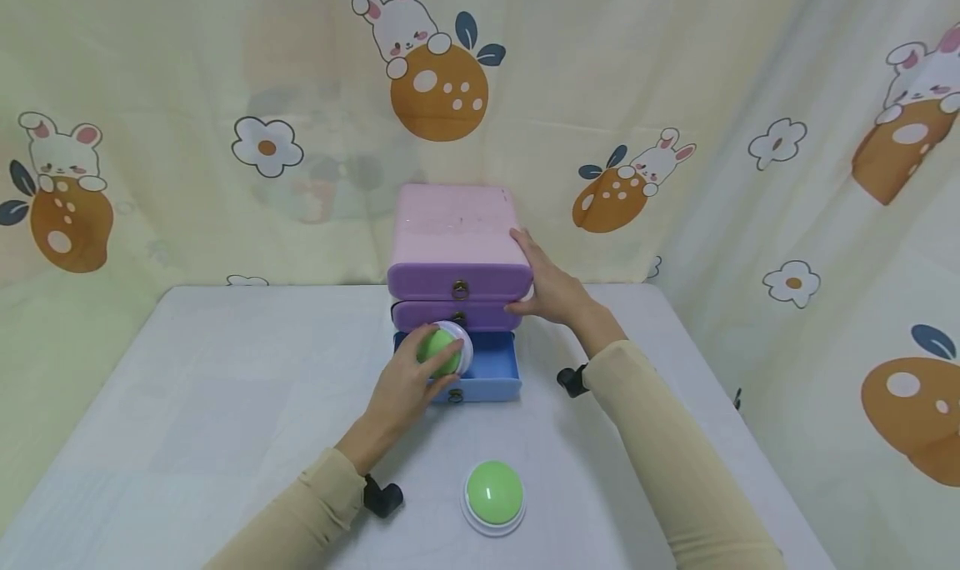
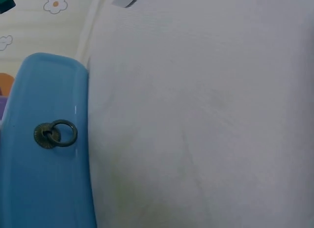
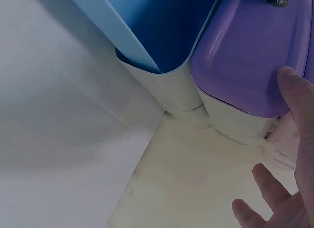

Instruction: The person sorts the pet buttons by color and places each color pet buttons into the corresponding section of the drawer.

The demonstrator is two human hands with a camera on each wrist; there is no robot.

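Observation:
Over the pulled-out blue drawer point(image 1: 491, 389) my left hand point(image 1: 397, 391) grips a green-domed push button point(image 1: 442, 342) with a white base, tilted on its side. The left wrist view catches only the blue drawer front point(image 2: 44, 179) with its ring pull. My right hand point(image 1: 555, 291) rests against the right side of a small drawer cabinet point(image 1: 457, 224) with a pink top. In the right wrist view its thumb lies on the edge of the closed purple middle drawer point(image 3: 245, 56), the other fingers spread along the side. A second green-domed push button point(image 1: 493, 493) lies dome up on the table.
The cabinet stands at the back of the white-covered table point(image 1: 225, 403), close to a curtain point(image 1: 322, 220) printed with rabbits and flowers. Above the middle drawer is another closed purple drawer point(image 1: 427, 282) with a ring pull point(image 1: 460, 289).

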